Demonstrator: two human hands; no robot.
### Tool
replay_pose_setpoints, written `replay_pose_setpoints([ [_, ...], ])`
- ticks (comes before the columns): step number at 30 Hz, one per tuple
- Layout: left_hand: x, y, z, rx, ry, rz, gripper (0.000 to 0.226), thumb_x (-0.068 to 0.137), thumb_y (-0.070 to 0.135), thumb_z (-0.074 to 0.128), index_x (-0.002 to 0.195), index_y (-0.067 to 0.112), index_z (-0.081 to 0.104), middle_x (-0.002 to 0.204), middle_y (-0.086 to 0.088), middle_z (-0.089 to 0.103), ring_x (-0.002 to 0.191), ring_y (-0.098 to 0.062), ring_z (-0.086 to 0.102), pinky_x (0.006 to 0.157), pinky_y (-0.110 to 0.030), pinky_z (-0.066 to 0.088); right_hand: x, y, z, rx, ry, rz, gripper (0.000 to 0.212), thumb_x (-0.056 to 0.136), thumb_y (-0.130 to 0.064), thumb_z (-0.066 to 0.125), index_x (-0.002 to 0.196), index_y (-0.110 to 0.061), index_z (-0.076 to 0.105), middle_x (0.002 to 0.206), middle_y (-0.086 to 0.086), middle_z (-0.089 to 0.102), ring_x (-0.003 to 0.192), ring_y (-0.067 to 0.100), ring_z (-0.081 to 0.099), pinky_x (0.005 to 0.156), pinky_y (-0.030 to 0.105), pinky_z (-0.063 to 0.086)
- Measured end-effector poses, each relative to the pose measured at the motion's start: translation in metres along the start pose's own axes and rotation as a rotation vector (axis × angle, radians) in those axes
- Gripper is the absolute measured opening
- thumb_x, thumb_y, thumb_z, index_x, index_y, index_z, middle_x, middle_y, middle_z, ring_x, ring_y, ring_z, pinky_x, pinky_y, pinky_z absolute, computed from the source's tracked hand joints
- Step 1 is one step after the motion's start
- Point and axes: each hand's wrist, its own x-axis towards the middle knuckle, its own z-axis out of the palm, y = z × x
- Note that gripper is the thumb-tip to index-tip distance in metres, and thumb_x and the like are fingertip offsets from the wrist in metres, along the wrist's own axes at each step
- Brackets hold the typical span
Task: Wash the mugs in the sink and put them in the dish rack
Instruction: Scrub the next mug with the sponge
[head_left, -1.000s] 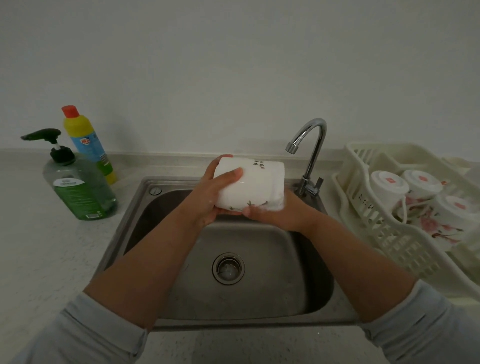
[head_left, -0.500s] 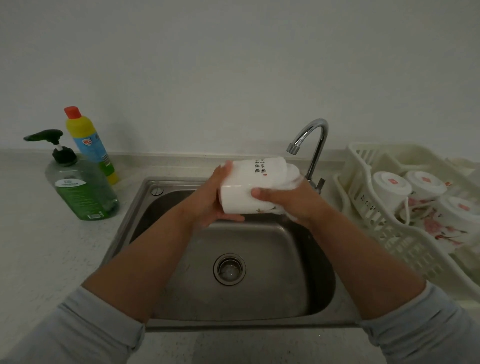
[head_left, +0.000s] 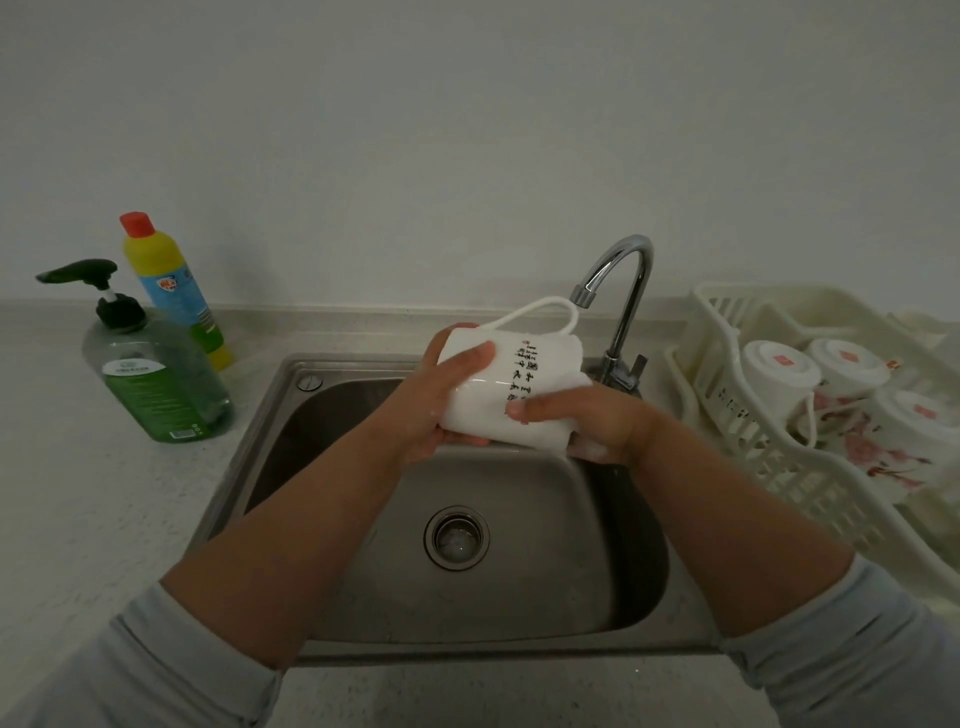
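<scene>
A white mug (head_left: 506, 387) with black writing lies on its side above the steel sink (head_left: 519, 571), its thin handle arching upward toward the tap spout. My left hand (head_left: 441, 400) grips the mug's left end, thumb across the front. My right hand (head_left: 582, 418) wraps the mug's right end near the rim, with foam under the fingers. Three white mugs (head_left: 779, 374) stand upside down in the cream dish rack (head_left: 769, 457) to the right of the sink.
A chrome tap (head_left: 628, 301) curves over the sink's back edge, with no water visible. The drain (head_left: 456, 538) sits mid-basin. A green soap pump bottle (head_left: 150, 374) and a yellow-and-blue bottle (head_left: 171, 291) stand on the counter at left.
The mug has been turned in my hands: its handle now points up and the black writing faces me. Both hands have shifted their hold a little on the mug.
</scene>
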Motion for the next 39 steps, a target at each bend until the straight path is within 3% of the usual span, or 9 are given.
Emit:
replay_pose_setpoints([
  [4, -0.003, -0.007, 0.001, -0.024, -0.028, 0.240, 0.054, 0.066, 0.039, 0.068, 0.114, 0.031, 0.044, 0.112, -0.005, 0.057, 0.092, -0.016, 0.065, 0.070, -0.040, 0.056, 0.001, 0.001, 0.001, 0.188, 0.033, -0.065, 0.037, 0.061, 0.007, 0.058, 0.094, -0.008, 0.061, 0.080, 0.001, 0.074, 0.076, 0.012, 0.070, 0.075, 0.027, 0.057],
  [8, -0.008, -0.010, -0.004, 0.089, -0.057, 0.466, 0.059, 0.069, 0.028, 0.068, 0.118, 0.029, 0.036, 0.119, -0.008, 0.047, 0.100, -0.015, 0.059, 0.071, -0.029, 0.054, 0.006, 0.000, 0.002, 0.309, 0.091, -0.173, 0.066, 0.041, 0.000, 0.090, 0.101, -0.004, 0.063, 0.094, 0.014, 0.071, 0.084, 0.025, 0.070, 0.070, 0.038, 0.059],
  [15, -0.008, -0.012, -0.005, 0.250, 0.023, 0.601, 0.064, 0.067, 0.030, 0.072, 0.120, 0.030, 0.036, 0.129, -0.019, 0.038, 0.112, -0.032, 0.050, 0.076, -0.035, 0.054, 0.009, -0.010, 0.009, 0.324, 0.353, -0.166, 0.013, 0.082, -0.017, 0.062, 0.093, -0.010, 0.063, 0.077, 0.010, 0.070, 0.067, 0.025, 0.067, 0.059, 0.037, 0.056],
  [21, -0.010, -0.012, -0.004, 0.252, -0.008, 0.616, 0.064, 0.069, 0.030, 0.071, 0.122, 0.028, 0.035, 0.127, -0.019, 0.038, 0.110, -0.028, 0.052, 0.075, -0.036, 0.055, 0.001, -0.012, 0.002, 0.163, 0.186, -0.034, 0.032, 0.071, -0.022, 0.074, 0.100, -0.016, 0.063, 0.092, 0.008, 0.070, 0.084, 0.026, 0.066, 0.081, 0.046, 0.051],
  [23, -0.010, -0.014, -0.003, 0.266, -0.021, 0.624, 0.064, 0.070, 0.029, 0.071, 0.122, 0.028, 0.034, 0.127, -0.018, 0.038, 0.110, -0.030, 0.051, 0.078, -0.041, 0.055, 0.001, -0.014, 0.001, 0.188, 0.118, 0.009, 0.042, 0.065, -0.018, 0.073, 0.105, -0.013, 0.062, 0.094, 0.010, 0.069, 0.084, 0.027, 0.066, 0.079, 0.045, 0.053],
  [28, -0.012, -0.014, -0.005, 0.395, -0.064, 0.684, 0.066, 0.068, 0.030, 0.071, 0.120, 0.023, 0.032, 0.120, -0.018, 0.038, 0.102, -0.020, 0.049, 0.073, -0.024, 0.050, 0.000, -0.013, -0.004, 0.409, -0.119, -0.023, 0.058, 0.038, -0.015, 0.091, 0.093, -0.006, 0.074, 0.093, 0.014, 0.071, 0.083, 0.027, 0.069, 0.070, 0.037, 0.058],
  [31, -0.010, -0.013, -0.007, 0.524, -0.026, 0.773, 0.065, 0.067, 0.035, 0.072, 0.117, 0.029, 0.031, 0.120, -0.020, 0.036, 0.104, -0.022, 0.046, 0.076, -0.021, 0.046, 0.004, -0.008, -0.007, 0.411, -0.075, -0.055, 0.067, 0.039, -0.015, 0.091, 0.101, -0.002, 0.069, 0.095, 0.018, 0.068, 0.086, 0.031, 0.067, 0.072, 0.040, 0.057],
  [34, -0.008, -0.013, -0.012, 0.660, 0.016, 0.852, 0.065, 0.066, 0.039, 0.071, 0.118, 0.030, 0.033, 0.121, -0.003, 0.034, 0.111, -0.020, 0.042, 0.087, -0.023, 0.043, 0.009, -0.006, -0.007, 0.351, 0.026, -0.066, 0.083, 0.045, -0.020, 0.091, 0.117, 0.000, 0.056, 0.104, 0.020, 0.063, 0.092, 0.034, 0.063, 0.074, 0.043, 0.056],
  [39, -0.004, -0.011, -0.013, 0.716, 0.004, 0.772, 0.058, 0.067, 0.043, 0.069, 0.114, 0.040, 0.035, 0.118, 0.005, 0.036, 0.112, -0.015, 0.042, 0.087, -0.019, 0.041, 0.011, -0.010, -0.001, 0.292, 0.248, -0.048, 0.035, 0.074, -0.014, 0.065, 0.107, -0.004, 0.057, 0.093, 0.016, 0.063, 0.077, 0.028, 0.064, 0.055, 0.035, 0.057],
])
